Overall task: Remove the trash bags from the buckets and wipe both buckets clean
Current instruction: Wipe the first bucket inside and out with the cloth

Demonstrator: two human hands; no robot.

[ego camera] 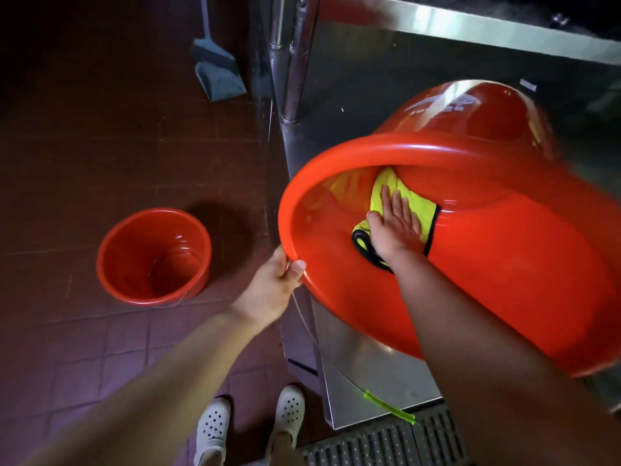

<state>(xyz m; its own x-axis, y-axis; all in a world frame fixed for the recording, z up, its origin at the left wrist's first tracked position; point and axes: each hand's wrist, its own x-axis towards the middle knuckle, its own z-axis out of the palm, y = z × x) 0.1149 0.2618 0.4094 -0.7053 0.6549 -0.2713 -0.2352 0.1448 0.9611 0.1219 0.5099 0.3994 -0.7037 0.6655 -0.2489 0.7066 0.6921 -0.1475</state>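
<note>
Dim kitchen, dark red tiled floor (117, 136), steel counter (386, 72) on the right, floor grate (386, 442) at the bottom edge. Two red buckets, neither with a bag inside. Small bucket (153, 257) upright on the tiles, left of the counter, well apart from both hands. Big bucket (504, 264) tipped on its side against the counter, mouth toward the camera, blurred as if moving. One yellow cloth (411, 203) with black edging, pressed flat to the big bucket's inner wall. Right hand (395, 227) deep inside, fingers straight and spread on the cloth, not curled. Left hand (272, 284) gripping the big bucket's rim at its lower left, thumb over the lip, fingers behind. White print on the big bucket's outside near the base, too blurred to read. One dustpan (220, 77) with a brush leaning by the counter leg. Two white perforated clogs (252, 422) below. One green strip (389, 406) at the counter's foot.
</note>
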